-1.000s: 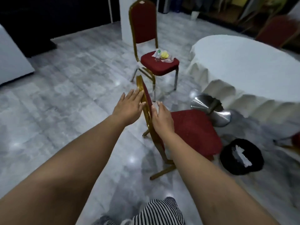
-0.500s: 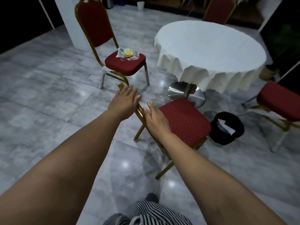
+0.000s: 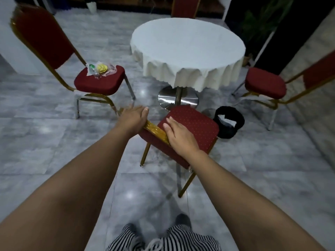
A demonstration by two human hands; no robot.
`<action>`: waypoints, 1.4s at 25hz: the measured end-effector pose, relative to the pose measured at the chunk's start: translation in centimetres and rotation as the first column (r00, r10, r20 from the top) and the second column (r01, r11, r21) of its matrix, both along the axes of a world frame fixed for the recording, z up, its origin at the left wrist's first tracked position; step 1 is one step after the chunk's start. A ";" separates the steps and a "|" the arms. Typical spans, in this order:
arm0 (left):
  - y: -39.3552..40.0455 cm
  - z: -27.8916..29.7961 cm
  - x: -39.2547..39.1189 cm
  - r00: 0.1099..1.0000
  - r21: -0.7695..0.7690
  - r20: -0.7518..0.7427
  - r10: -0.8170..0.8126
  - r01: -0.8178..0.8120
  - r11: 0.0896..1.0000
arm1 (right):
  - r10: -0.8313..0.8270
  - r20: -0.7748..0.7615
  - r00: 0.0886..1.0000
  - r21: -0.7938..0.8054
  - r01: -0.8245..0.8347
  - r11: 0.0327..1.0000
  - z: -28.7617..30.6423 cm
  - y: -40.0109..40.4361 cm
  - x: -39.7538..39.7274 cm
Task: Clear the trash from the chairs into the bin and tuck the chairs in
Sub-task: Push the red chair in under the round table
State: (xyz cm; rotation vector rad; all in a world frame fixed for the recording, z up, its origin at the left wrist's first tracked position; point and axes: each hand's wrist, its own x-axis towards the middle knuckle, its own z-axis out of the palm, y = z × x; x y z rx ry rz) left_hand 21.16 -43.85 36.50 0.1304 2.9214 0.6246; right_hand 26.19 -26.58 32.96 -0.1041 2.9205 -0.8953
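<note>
A red chair with a gold frame (image 3: 197,124) stands in front of me, its seat pointing toward the round table (image 3: 186,44). My left hand (image 3: 133,117) rests on the left end of its top rail, fingers fairly straight. My right hand (image 3: 179,135) lies flat on the rail's right part, fingers reaching over the backrest's front. Trash in clear wrappers with a yellow piece (image 3: 99,68) lies on the seat of a second red chair (image 3: 101,84) at the left. A black bin (image 3: 229,124) holding white paper stands on the floor just right of the near chair.
A third red chair (image 3: 264,82) stands to the right of the table, and a fourth (image 3: 184,8) shows behind it. The table's chrome base (image 3: 178,100) sits just beyond the near chair's seat. Grey tiled floor lies all around; my striped trousers (image 3: 163,240) show at the bottom.
The near chair has swung with my hands so its seat faces the table, and it has moved closer to the table base. Both hands stayed on the backrest.
</note>
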 end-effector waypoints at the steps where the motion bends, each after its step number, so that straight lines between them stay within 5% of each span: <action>1: -0.4 0.2 -0.1 0.999 -0.005 -0.004 -0.034 0.034 0.999 | -0.043 -0.012 0.999 0.018 0.043 0.999 0.1 -0.3 0.3; 10: -3.2 1.1 -2.2 0.953 0.004 0.073 -0.295 0.296 0.955 | -0.437 -0.091 0.895 0.093 0.444 0.891 -1.1 -3.0 1.9; 20: -4.8 -2.5 -5.2 0.925 -0.079 -0.047 -0.377 0.372 0.925 | -0.511 -0.145 0.847 0.095 0.526 0.845 -0.9 -3.5 1.9; 26: -4.4 -2.1 -4.0 0.952 0.022 -0.101 -0.290 0.294 0.956 | -0.509 -0.187 0.840 0.099 0.531 0.841 -1.1 -3.4 2.0; 35: -2.7 -3.0 -2.6 0.982 -0.036 -0.031 -0.186 0.185 0.982 | -0.442 -0.221 0.870 0.088 0.469 0.879 -1.4 -0.6 3.0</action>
